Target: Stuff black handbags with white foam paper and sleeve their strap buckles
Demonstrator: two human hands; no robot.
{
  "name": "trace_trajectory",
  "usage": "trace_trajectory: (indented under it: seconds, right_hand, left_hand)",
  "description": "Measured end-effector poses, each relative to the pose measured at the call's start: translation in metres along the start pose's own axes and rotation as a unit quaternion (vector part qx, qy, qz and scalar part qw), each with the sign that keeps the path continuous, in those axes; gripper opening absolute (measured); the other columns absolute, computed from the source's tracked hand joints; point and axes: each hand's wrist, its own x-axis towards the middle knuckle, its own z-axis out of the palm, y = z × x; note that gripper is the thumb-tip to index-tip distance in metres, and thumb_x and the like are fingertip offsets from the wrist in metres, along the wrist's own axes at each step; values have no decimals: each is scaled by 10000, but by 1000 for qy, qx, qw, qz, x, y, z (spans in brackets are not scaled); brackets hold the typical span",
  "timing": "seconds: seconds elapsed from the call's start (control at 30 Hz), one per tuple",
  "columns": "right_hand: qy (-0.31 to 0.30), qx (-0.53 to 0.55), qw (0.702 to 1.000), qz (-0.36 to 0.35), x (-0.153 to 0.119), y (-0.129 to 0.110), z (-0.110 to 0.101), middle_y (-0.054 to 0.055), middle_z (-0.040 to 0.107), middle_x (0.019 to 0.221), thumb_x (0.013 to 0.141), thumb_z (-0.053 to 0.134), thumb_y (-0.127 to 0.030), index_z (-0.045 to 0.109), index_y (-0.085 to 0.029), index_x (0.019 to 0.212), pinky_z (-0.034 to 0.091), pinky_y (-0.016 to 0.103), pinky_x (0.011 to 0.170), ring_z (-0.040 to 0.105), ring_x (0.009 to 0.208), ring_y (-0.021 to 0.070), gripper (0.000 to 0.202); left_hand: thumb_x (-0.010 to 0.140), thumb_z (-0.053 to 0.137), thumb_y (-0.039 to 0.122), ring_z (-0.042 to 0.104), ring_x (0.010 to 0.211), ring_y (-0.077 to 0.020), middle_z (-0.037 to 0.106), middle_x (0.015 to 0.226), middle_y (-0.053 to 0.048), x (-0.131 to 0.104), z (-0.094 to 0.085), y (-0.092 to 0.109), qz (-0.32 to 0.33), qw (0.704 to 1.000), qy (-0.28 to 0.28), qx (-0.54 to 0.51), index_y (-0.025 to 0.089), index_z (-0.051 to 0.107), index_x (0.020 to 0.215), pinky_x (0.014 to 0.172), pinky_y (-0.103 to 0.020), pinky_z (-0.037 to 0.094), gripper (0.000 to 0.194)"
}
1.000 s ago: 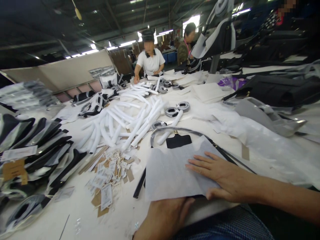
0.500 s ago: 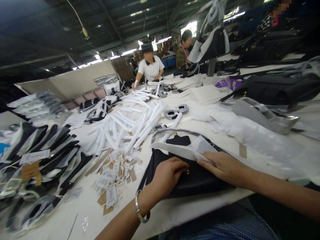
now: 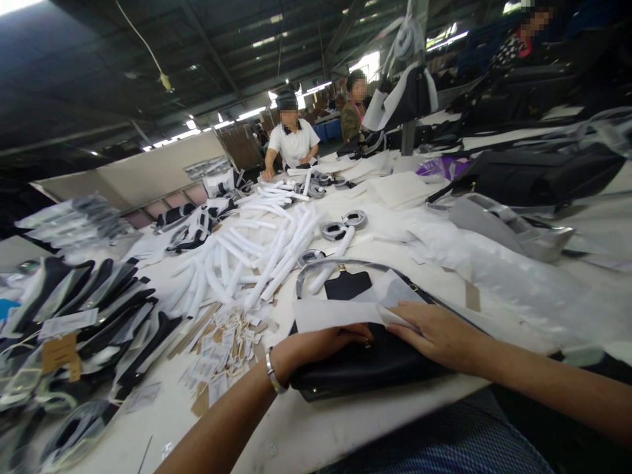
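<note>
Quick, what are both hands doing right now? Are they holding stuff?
Left hand: on the black bag, fingers partly hidden; can't tell if it's gripping.
Right hand: closed on the white sheet's edge.

The single head view looks forward and down from the wearer's side of the pale, flat table (image 3: 291, 431), close above the bare left hand (image 3: 336, 339) and right hand (image 3: 434, 332). It takes in the smooth black leather bag (image 3: 375, 368) and thin white sheet (image 3: 336, 315) at both hands, then reaches past the slender white tubes (image 3: 251, 250) beyond the left hand to a distant white-shirted person (image 3: 295, 145) and the dark, beamed ceiling (image 3: 222, 39).
</note>
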Motion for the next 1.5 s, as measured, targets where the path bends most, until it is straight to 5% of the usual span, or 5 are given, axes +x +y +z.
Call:
trace_trajectory:
  seconds: [0.4, 0.77, 1.17, 1.37, 1.5]
  right_hand:
    - [13, -16, 999, -42, -10, 5, 5, 146, 600, 1393, 1000, 462, -382, 314, -199, 1573, 477, 473, 1017, 611, 1194, 305, 620]
    - [-56, -120, 977, -167, -10, 18, 31, 119, 347, 1595, 947, 511, -622, 249, -406, 1567, 316, 718, 1069, 386, 1415, 418, 707]
    - [-56, -122, 975, -179, -12, 19, 31, 76, 386, 1584, 927, 561, -597, 268, -411, 1558, 268, 698, 1095, 378, 1417, 419, 720]
    - [-74, -130, 974, -168, -11, 16, 28, 74, 372, 1590, 946, 526, -599, 241, -420, 1563, 265, 723, 1079, 367, 1419, 432, 703]
    - [-92, -134, 972, -168, -10, 15, 25, 101, 343, 1601, 958, 501, -599, 236, -378, 1575, 259, 728, 1085, 350, 1427, 440, 707]
  left_hand:
    - [1024, 381, 400, 580, 1258, -292, 652, 1320, -61, -18, 1, 21, -65, 979, 108, 157, 210, 599, 1319, 1082, -479, 454, 414]
    - [1009, 489, 432, 590, 1263, -228, 626, 1369, -16, -91, 90, -9, 5, 916, 163, 367, 321, 490, 1427, 1100, -376, 477, 432]
    - [971, 511, 297, 700, 1054, -237, 718, 1202, -39, -94, 111, 1, -42, 906, 175, 384, 296, 500, 1410, 945, -357, 573, 439]
    - [1026, 450, 365, 612, 429, -114, 722, 662, 30, -80, 77, 62, 56, 902, 280, 322, 222, 641, 1089, 392, -220, 493, 246]
    - [1022, 466, 331, 686, 1096, -182, 711, 1216, -40, -44, 35, 59, 25, 959, 160, 234, 248, 585, 1238, 950, -328, 571, 261]
